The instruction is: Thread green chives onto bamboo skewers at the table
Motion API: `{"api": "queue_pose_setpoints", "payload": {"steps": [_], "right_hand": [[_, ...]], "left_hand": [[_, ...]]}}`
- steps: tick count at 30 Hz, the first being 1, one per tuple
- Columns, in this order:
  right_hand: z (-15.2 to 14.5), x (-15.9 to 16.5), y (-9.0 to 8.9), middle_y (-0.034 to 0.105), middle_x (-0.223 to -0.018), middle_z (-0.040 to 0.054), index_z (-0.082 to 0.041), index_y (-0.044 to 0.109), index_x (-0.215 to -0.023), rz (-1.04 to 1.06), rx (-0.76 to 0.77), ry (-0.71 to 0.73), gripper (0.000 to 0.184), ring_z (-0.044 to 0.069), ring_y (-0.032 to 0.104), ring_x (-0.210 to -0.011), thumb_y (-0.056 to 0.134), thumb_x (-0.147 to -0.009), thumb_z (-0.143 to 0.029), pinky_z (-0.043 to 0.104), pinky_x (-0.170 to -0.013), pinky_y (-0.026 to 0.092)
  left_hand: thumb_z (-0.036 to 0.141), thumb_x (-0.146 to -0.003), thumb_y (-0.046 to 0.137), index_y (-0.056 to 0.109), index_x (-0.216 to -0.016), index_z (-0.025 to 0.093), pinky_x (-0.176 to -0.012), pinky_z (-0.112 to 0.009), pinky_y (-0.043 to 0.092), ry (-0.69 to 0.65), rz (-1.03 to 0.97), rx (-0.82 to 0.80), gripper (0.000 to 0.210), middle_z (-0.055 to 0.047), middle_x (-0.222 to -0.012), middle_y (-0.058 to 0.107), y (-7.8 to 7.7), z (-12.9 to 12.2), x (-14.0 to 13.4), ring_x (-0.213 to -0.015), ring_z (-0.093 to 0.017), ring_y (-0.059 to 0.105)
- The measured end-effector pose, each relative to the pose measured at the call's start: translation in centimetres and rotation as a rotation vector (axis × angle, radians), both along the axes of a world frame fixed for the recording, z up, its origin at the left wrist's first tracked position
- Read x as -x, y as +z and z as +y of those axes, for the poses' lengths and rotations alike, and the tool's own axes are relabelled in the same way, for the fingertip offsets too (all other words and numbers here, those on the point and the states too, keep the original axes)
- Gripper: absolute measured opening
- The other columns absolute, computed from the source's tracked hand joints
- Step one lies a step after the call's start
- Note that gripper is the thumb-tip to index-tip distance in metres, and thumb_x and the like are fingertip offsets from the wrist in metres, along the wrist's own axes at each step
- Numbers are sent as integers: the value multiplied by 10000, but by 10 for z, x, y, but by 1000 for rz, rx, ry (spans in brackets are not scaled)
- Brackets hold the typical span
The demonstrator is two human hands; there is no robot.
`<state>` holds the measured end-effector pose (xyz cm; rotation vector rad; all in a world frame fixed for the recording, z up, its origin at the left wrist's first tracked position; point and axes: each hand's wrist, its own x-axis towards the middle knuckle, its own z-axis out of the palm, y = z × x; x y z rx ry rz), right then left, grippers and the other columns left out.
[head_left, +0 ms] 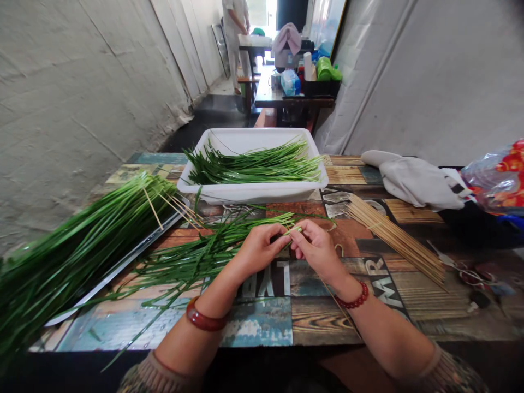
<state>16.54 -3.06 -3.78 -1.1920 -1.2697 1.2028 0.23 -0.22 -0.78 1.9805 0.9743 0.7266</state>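
Observation:
My left hand (262,248) is closed on the pale stem ends of some garlic chives (204,245), whose long green leaves trail left across the table. Against it, my right hand (317,248) pinches the same stem tips between thumb and finger. A thin bamboo skewer (341,308) slants from under the right hand toward the table's front edge; whether the fingers grip it is hidden. On the left, a big pile of chives (82,240) lies on a metal tray (118,267), with several skewers (180,210) poking from its stem end.
Beyond my hands stands a white plastic tub (249,194) of loose chives. To the right lie a bundle of bamboo skewers (393,237), a grey cap (417,177), scissors (446,256) and a plastic bag with red contents (499,180). A person (237,38) stands far back near another table (295,101).

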Motion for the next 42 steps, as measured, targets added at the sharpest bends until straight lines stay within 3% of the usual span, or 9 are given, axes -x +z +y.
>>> {"api": "queue_pose_setpoints", "payload": {"steps": [5, 15, 19, 23, 33, 38, 42], "right_hand": [[-2, 1, -3, 572, -567, -48, -190, 528, -776, -63, -51, -57, 249, 68, 513, -396, 579, -881, -409, 178, -403, 385], [-11, 0, -14, 582, -550, -48, -178, 553, -835, 6, 165, 0, 316, 72, 491, -377, 606, -808, -488, 170, -362, 363], [-25, -2, -17, 589, -566, -38, -172, 568, -837, -89, 156, -24, 294, 77, 506, -385, 598, -820, -464, 173, -369, 361], [-32, -2, -18, 595, -574, -32, -172, 586, -848, -144, 83, -69, 267, 80, 517, -393, 578, -849, -439, 185, -397, 387], [-32, -1, -14, 593, -560, -43, -175, 585, -810, -94, 50, -52, 242, 77, 499, -376, 606, -817, -416, 191, -400, 369], [-32, -1, -16, 603, -582, -39, -166, 592, -824, -103, 56, -42, 248, 74, 503, -386, 602, -823, -414, 191, -412, 374], [-29, -1, -18, 595, -590, -43, -163, 599, -849, -38, 76, -44, 286, 66, 486, -392, 597, -833, -449, 185, -410, 355]], "left_hand": [[233, -837, 604, 668, -802, 135, -691, -234, 412, -12, 75, -25, 123, -16, -764, 666, -3, 2, 1, -728, -141, 571], [250, -830, 625, 714, -848, 144, -664, -237, 418, -126, 145, -9, 139, -24, -780, 706, -10, 3, 5, -720, -149, 610], [264, -873, 580, 713, -913, 147, -716, -258, 448, 21, 91, -127, 182, -57, -854, 703, -12, 7, 8, -788, -164, 627], [181, -870, 557, 711, -916, 175, -722, -266, 453, 127, 189, -247, 161, -53, -871, 665, -18, 12, 10, -794, -161, 613], [143, -771, 653, 690, -779, 147, -737, -289, 443, -46, 450, -335, 38, -74, -834, 627, -16, 11, 9, -814, -195, 586], [82, -775, 587, 661, -733, 151, -722, -274, 432, 17, 376, -307, 110, -58, -802, 609, -19, 12, 9, -783, -175, 577], [135, -792, 572, 603, -754, 158, -651, -234, 416, 153, 64, -166, 54, -7, -731, 577, -16, 13, 10, -691, -129, 538]]}}
